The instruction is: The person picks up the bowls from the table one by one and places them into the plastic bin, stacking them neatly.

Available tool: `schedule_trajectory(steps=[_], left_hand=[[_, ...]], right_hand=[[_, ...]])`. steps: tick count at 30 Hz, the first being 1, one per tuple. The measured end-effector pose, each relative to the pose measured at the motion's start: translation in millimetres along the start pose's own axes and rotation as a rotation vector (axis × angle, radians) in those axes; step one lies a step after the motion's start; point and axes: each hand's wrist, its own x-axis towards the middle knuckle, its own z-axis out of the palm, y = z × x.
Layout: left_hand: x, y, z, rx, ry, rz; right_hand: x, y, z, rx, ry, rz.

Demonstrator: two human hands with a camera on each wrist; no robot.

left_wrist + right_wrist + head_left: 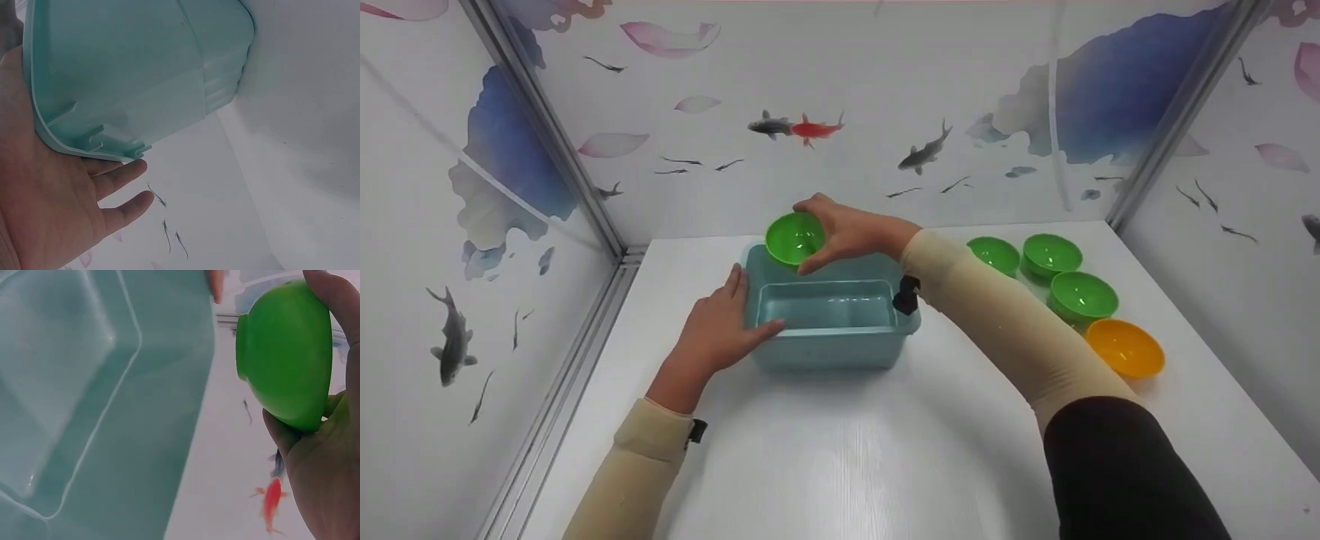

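Note:
My right hand (851,231) grips a small green bowl (789,238) by its rim, above the back left corner of a light blue plastic basin (829,351). In the right wrist view the bowl (289,360) is tipped on its side, thumb and fingers at opposite edges, apart from the basin (152,439). Against the basin's left end rests my left hand (714,328), its thumb over the front rim. The left wrist view has this hand's fingers (126,214) extended along the outside of the basin wall (135,67). No bowl shows in the visible part of the basin.
On the white table (840,450), right of the basin, stand three green bowls (1084,297) and an orange bowl (1126,349). My right forearm partly covers that group. White panels (840,60) printed with fish and petals enclose the table at the back and sides.

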Motion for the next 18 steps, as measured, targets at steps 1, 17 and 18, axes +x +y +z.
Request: schedule_trajectory(steps=[1,17,18], left_hand=[[0.1,-0.2,0.2,0.001,0.001,0.0],[0.1,0.6,-1.0,-0.001,0.016,0.017],[0.2,0.2,-0.6,-0.004,0.015,0.016]], right_hand=[[1.5,0.7,3.4,-0.001,-0.006,-0.003],[23.5,17.4,38.9,-0.049,-0.037,0.004],[24.7,18.6,40.3,-0.06,-0.041,0.003]])
